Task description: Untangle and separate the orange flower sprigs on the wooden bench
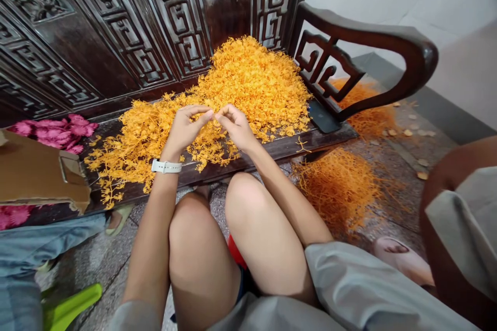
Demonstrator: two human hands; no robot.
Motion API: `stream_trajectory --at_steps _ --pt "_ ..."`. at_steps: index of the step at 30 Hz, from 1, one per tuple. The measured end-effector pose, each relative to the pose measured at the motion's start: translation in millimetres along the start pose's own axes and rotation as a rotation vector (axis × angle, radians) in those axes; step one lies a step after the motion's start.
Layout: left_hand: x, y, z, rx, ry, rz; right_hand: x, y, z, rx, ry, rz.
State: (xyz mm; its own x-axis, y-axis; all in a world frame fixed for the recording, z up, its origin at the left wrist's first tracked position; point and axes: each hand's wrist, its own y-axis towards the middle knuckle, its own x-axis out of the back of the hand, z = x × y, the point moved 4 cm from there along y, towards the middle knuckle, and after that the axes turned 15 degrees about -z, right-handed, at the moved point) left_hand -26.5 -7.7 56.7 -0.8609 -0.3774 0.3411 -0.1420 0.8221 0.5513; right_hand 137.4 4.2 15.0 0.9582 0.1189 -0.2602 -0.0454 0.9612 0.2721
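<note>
My left hand point(187, 128), with a white watch point(166, 166) on its wrist, is closed in a pinch, thumb against fingers. Close to it, nearly fingertip to fingertip, my right hand point(237, 128) is pinched too. Whatever sits between the fingertips is too small to make out. Both hands hover over a heap of yellow-orange artificial flower sprigs point(256, 83), which spreads along a dark wooden bench point(267, 154). Looser sprigs point(135, 134) lie to the left. A single bare forked stem point(302, 145) rests near the bench's front edge.
Right of the heap a dark phone point(323, 117) lies by the carved armrest point(373, 36). Piles of orange stems point(337, 186) cover the floor. At left are pink flowers point(58, 132), a cardboard box point(39, 170), another person's jeans point(50, 240) and a green plastic object point(73, 307).
</note>
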Motion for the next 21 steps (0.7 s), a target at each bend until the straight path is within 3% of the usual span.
stream_trajectory --at_steps 7,14,21 --pt "-2.3 1.1 14.8 0.091 -0.141 -0.027 -0.6 0.4 -8.4 -0.053 0.067 -0.020" --pt "0.0 2.2 10.4 0.033 -0.116 -0.045 -5.6 -1.2 -4.9 -0.127 0.087 -0.059" --pt "-0.5 2.1 7.2 -0.011 -0.141 -0.076 -9.8 -0.4 -8.3 -0.110 0.080 -0.013"
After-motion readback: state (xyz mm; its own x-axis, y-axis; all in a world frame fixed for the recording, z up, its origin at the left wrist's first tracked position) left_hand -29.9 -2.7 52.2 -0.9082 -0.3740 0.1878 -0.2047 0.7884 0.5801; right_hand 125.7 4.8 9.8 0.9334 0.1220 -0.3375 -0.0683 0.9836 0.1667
